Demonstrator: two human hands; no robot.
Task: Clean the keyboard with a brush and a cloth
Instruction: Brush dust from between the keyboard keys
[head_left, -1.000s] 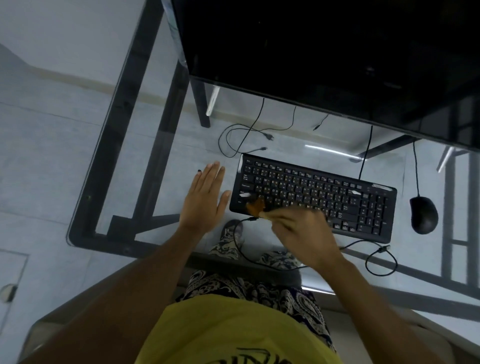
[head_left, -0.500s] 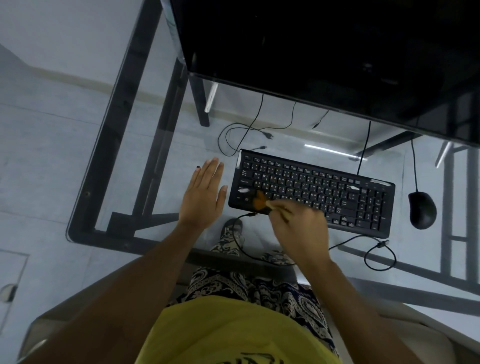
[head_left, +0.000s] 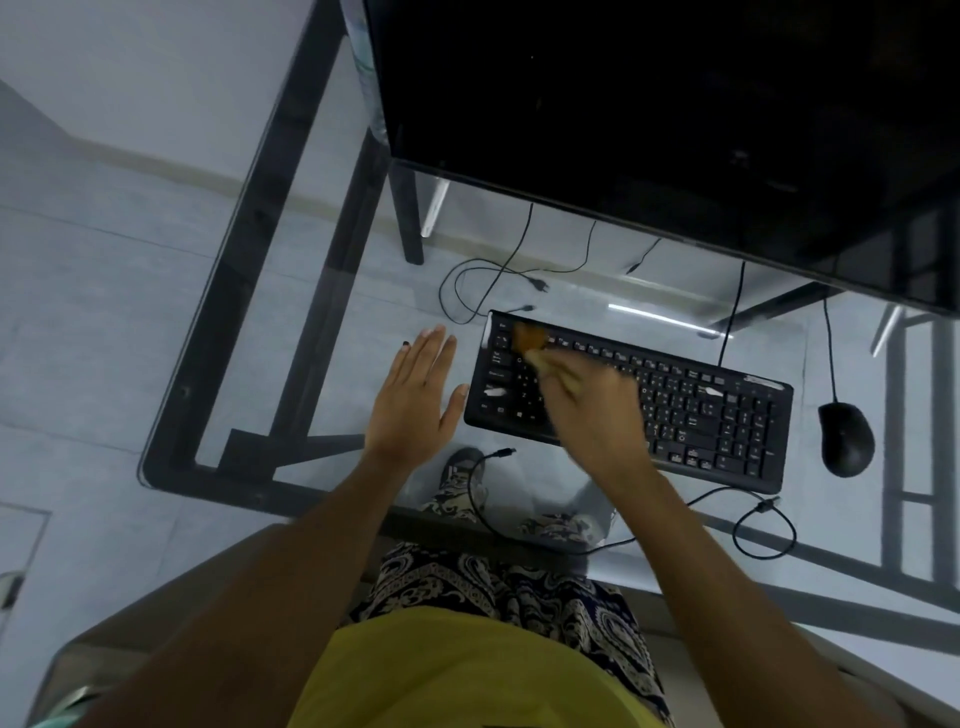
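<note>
Head view first: the glass desk (head_left: 311, 364) carries the black keyboard (head_left: 675, 415) below the dark monitor (head_left: 675, 104), with the mouse (head_left: 845, 439) just beside the keyboard's right end. What I see changed is the stroke. Half a second ago the brush sat on the lower left keys near the front edge; now the brush (head_left: 530, 338) has swept up to the top left corner, its orange bristles blurred over the function row. I judge the brushing pass is running front to back across the left block of keys, with most of the board to the right not yet reached (the cloth is nowhere in view).

The right hand (head_left: 592, 410) has followed, stretched over the keys, its fingers (head_left: 558, 376) closed round the pale brush handle. The left hand (head_left: 415, 400) stays flat and spread on the glass just beside the keyboard's left edge, holding nothing, its thumb near or touching the casing.
</note>
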